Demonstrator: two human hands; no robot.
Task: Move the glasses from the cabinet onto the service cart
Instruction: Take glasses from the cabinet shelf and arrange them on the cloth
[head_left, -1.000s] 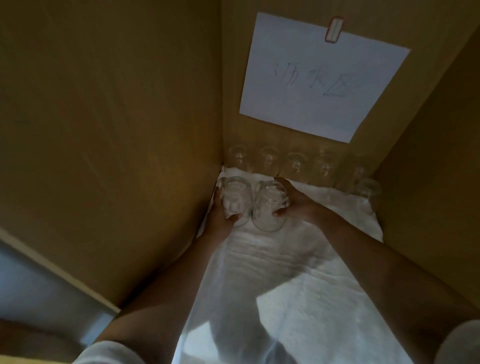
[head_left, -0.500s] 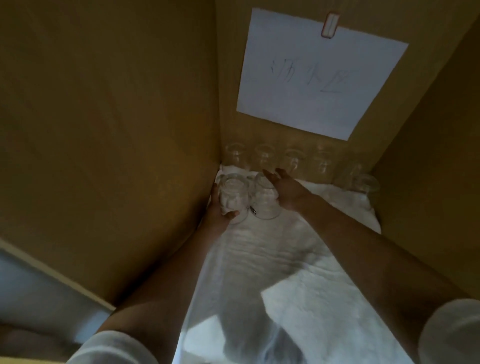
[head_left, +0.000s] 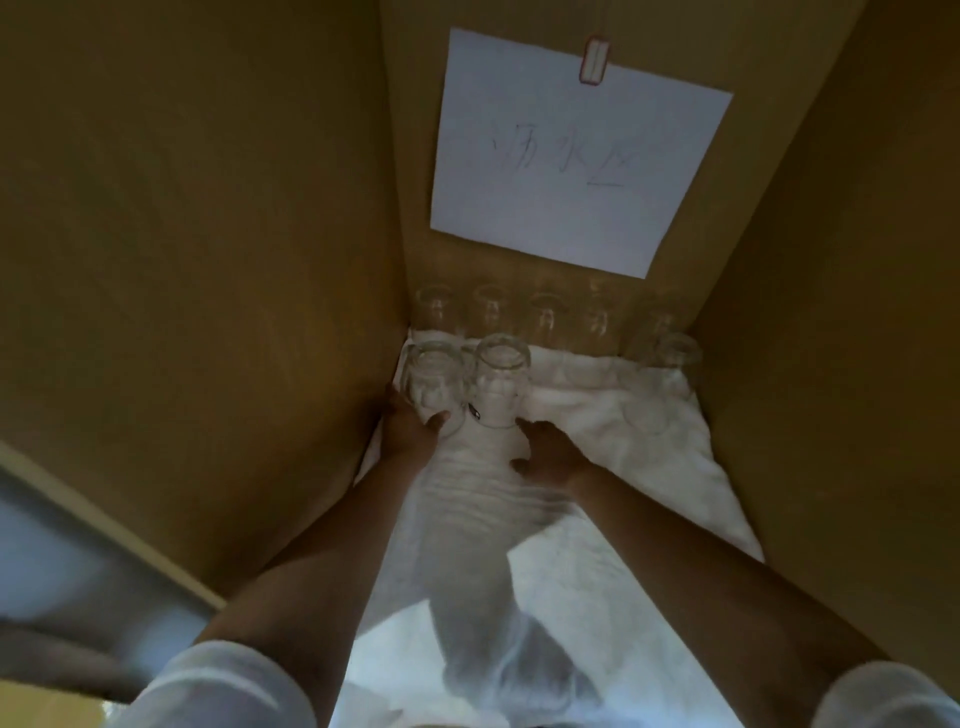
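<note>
Two clear glasses stand side by side on a white towel (head_left: 597, 431) deep in the wooden cabinet. My left hand (head_left: 410, 428) grips the left glass (head_left: 434, 387) against the cabinet's left wall, thumb on its front. The second glass (head_left: 498, 387) stands free just right of it. My right hand (head_left: 545, 454) rests on the towel just in front of that glass, fingers spread, holding nothing. A third glass (head_left: 662, 366) stands alone at the right rear corner.
The back wall reflects a row of glasses (head_left: 540, 317) under a taped white paper sheet (head_left: 576, 150) with handwriting. Brown cabinet walls (head_left: 208, 260) close in on both sides. The towel covers the shelf floor toward me.
My right hand let go of the second glass and drew back onto the towel. My left hand kept its hold on the left glass.
</note>
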